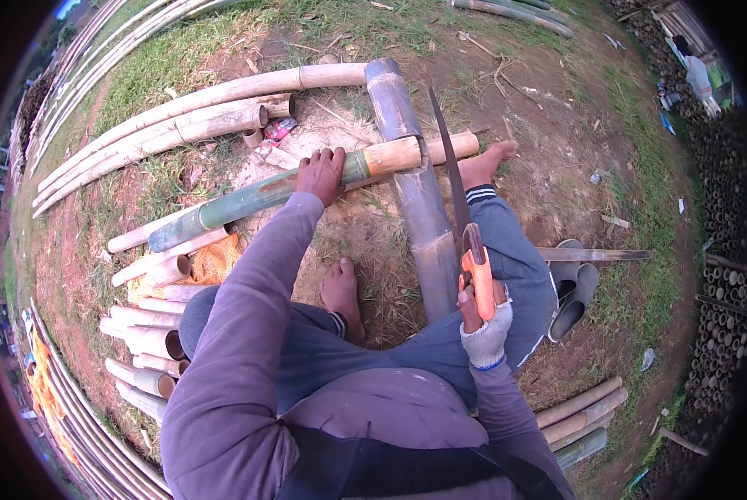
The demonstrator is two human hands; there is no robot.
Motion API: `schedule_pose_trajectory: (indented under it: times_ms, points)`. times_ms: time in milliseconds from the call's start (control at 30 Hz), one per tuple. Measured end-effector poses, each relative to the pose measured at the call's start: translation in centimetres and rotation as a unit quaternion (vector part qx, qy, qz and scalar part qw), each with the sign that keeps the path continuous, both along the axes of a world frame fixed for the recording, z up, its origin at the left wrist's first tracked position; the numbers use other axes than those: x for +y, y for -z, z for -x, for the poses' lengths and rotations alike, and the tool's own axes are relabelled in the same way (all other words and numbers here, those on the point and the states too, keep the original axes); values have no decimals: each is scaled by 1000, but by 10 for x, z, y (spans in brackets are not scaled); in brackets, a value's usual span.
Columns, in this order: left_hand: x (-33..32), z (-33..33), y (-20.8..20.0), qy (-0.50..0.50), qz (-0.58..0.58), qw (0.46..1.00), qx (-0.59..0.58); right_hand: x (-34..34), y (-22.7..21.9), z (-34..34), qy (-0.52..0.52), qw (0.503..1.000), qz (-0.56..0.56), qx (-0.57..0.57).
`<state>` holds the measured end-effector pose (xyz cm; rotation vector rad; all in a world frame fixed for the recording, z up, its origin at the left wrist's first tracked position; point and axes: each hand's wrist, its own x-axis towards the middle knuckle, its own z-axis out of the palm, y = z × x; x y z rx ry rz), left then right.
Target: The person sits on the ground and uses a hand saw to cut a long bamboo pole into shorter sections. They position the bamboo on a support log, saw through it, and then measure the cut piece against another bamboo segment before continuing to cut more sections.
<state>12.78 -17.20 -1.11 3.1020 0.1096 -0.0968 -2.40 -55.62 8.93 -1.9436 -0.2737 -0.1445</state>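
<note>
My bare left hand (322, 176) is wrapped over a green bamboo pole (261, 193), whose pale right end rests across a thick grey bamboo log (409, 183). In my right hand (483, 321), which wears a white glove with the fingertips bare, is a handsaw (452, 167) by its orange handle. The long dark blade points up and away, to the right of the thick log. It appears apart from the green pole's end. Another pale pole (457, 148) passes under or behind the log, and its right end lies near my right foot (487, 167).
Several cut bamboo pieces (152, 342) lie at my left beside an orange net (217, 260). Long poles (215, 96) stretch to the far left. A pair of boots (573, 287) and a flat strip (598, 254) are at the right, with more cut poles (586, 412) nearer me.
</note>
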Motion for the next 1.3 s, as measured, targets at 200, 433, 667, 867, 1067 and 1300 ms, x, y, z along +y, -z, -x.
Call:
schedule_pose_trajectory:
  times_ms: [200, 433, 667, 867, 1067, 1300]
  points:
    - [-52, -43, -14, 44, 14, 999, -17, -9, -3, -18, 51, 999, -7, 10]
    - [-72, -53, -8, 64, 41, 995, -71, -30, -4, -37, 66, 998, -13, 14]
    - [-137, -103, -18, 73, 259, 948, -170, -33, 1, -48, 88, 993, -46, 66]
    - [-163, -140, 0, -11, 302, 936, -181, -46, 10, -51, 80, 992, -56, 75]
    - [-155, -145, -5, -69, 347, 935, -17, -47, 15, -62, 56, 998, 24, -35]
    - [-154, -146, -10, -87, 338, 937, 18, -48, 14, -66, 47, 999, 13, 13]
